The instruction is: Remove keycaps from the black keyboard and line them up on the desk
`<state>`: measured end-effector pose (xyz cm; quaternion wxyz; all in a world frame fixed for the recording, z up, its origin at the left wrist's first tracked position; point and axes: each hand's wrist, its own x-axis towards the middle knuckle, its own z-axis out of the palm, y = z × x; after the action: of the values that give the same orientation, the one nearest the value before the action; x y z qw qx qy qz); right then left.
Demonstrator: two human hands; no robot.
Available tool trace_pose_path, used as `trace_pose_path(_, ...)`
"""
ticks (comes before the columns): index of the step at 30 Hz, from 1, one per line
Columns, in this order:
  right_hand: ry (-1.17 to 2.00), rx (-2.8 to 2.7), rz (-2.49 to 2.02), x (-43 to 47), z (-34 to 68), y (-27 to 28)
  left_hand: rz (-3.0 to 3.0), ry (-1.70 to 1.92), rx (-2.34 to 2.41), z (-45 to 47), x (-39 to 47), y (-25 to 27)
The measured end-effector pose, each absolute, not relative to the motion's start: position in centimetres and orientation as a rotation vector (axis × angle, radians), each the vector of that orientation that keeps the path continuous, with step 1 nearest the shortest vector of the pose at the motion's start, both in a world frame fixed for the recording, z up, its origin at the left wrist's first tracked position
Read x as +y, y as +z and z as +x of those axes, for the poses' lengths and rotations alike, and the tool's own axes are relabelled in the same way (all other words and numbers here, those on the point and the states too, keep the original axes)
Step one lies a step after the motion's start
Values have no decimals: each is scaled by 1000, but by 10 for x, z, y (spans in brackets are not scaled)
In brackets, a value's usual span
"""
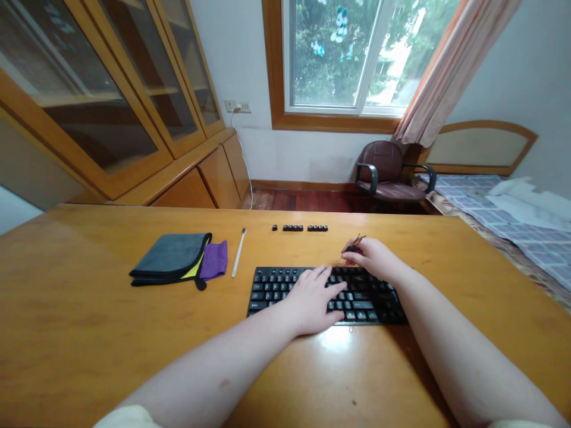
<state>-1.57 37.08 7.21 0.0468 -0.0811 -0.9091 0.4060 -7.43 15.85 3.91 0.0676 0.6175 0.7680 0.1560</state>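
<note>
A black keyboard (363, 305) lies in front of me on the wooden desk. My left hand (314, 300) rests flat on its middle with fingers spread, covering several keys. Above the keyboard's back edge, right of the left hand, my right hand (372, 257) has its fingers pinched around a small dark keycap puller (355, 245) with thin brownish wire ends; the fingers partly hide it. Behind the keyboard stand loose black keycaps in a line: a single keycap (274, 227), a left group of keycaps (293, 228) and a right group of keycaps (317, 228).
Left of the keyboard lie a white toothbrush-like brush (238, 254), a purple cloth (215, 260) and a folded grey cloth (169, 255) with black edging. Beyond the desk (111, 333) are a glass-door cabinet (165, 142), a chair (386, 169) and a bed (513, 202).
</note>
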Motion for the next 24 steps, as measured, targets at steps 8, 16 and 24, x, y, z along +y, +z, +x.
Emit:
trace_pose_path(8,1343,-2759,-286,359,-25,60,1699,519,2523,-68,158,44)
trace_pose_path(16,1138,-2857,-238,343,-27,57,1662,415,2544,-61,160,26)
trace_pose_path(24,924,-3029,116,340,-27,61,1711,393,2487,-66,159,29)
